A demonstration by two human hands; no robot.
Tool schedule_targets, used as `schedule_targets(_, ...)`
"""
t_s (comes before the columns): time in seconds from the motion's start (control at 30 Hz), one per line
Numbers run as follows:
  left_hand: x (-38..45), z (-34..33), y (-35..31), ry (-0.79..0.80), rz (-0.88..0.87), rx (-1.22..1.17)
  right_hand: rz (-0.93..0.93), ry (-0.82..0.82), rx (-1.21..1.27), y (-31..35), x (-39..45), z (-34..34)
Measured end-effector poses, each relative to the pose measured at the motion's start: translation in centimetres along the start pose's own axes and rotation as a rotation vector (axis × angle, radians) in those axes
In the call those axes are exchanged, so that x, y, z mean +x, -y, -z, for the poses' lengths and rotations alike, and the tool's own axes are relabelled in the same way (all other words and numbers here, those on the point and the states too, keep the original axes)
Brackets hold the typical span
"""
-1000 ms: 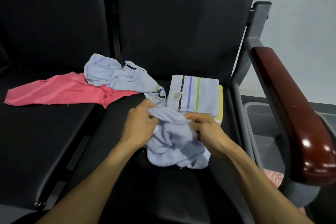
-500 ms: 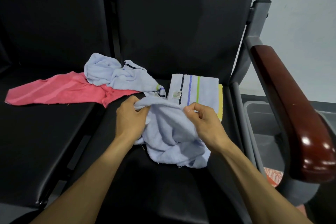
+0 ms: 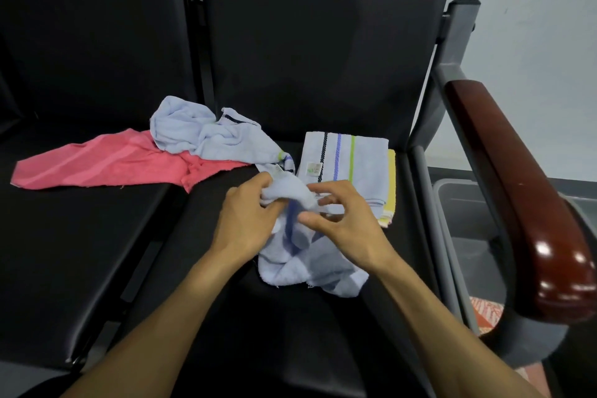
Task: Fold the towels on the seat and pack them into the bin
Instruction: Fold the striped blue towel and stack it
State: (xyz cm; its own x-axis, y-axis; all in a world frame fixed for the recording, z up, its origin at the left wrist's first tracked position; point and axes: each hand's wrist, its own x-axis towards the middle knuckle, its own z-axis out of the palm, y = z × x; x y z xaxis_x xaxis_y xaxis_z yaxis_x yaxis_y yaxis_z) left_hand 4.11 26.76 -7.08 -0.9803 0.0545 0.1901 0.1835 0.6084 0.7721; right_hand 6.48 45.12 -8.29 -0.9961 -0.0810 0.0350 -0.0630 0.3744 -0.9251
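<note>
Your left hand [image 3: 248, 220] pinches the crumpled pale-blue cotton towel [image 3: 307, 255] on the black padded seat [image 3: 290, 333], just in front of the folded striped towel stack [image 3: 352, 168]. Your right hand [image 3: 349, 223] touches it with curled fingers, though I cannot tell whether they grip. The grey plastic bin [image 3: 458, 203] sits right of the stack, past the seat's edge.

A glossy dark-red wooden armrest [image 3: 517, 200] runs along the right edge of the bench, carried on a grey metal frame post [image 3: 455, 39] that rises beside the black backrest [image 3: 316, 42]. Behind the post stands a pale grey-white wall [image 3: 542, 26]. Below the armrest, at the floor, a patch of red-and-white patterned material [image 3: 486, 313] shows; what it is cannot be told. A narrow dark gap with a metal bar [image 3: 200, 42] separates the two backrests.
</note>
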Motion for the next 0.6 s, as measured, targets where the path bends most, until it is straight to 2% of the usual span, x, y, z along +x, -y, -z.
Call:
schedule_targets(0.07,-0.2,-0.1,0.0,0.139,-0.03,-0.008,0.03,-0.053,-0.031,-0.1,0.2,-0.5)
schedule_targets(0.2,-0.5,0.1,0.3,0.582,0.006,-0.008,-0.031,-0.131,0.042,-0.3,0.4,0.5)
schedule_targets(0.23,-0.5,0.1,0.5,0.608,0.024,0.012,-0.047,-0.131,0.018,-0.4,0.3,0.9)
schedule_targets(0.27,-0.3,0.1,0.8,0.563,0.042,0.018,-0.073,-0.121,-0.01,-0.8,0.3,1.3)
schedule_targets(0.33,0.4,0.4,1.1,0.338,0.112,0.001,-0.121,-0.095,-0.016,-1.3,-0.1,1.9)
schedule_targets(0.4,1.2,0.9,1.8,0.155,0.162,-0.004,-0.149,-0.087,0.103,-1.9,-0.3,2.6)
schedule_targets(0.47,1.4,1.4,2.4,0.107,0.194,0.009,-0.163,-0.035,0.199,-1.9,-0.7,3.1)
schedule_targets(0.6,1.1,1.7,2.4,0.108,0.169,0.049,-0.204,0.218,0.228,-1.1,-1.3,3.4)
